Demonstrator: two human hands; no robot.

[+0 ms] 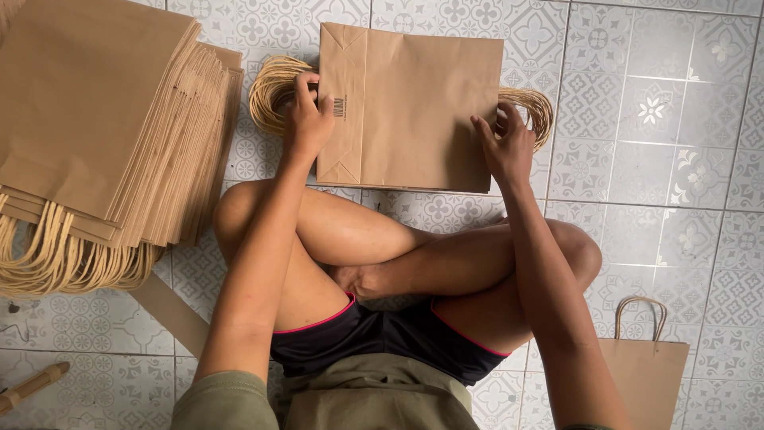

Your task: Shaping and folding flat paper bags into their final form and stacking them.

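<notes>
A flat brown paper bag (414,107) lies on the patterned tile floor in front of my crossed legs, its folded bottom at the left. My left hand (306,115) presses on the bag's left edge, fingers curled, next to a bundle of twisted paper handles (270,91). My right hand (505,143) rests its fingers on the bag's right edge, beside more paper handles (533,103) that stick out from under the bag.
A tall stack of finished brown bags (111,119) with rope handles (56,259) lies at the left. Another bag with a handle (645,358) sits at the lower right. A strip of brown paper (171,310) and a wooden stick (32,385) lie at the lower left.
</notes>
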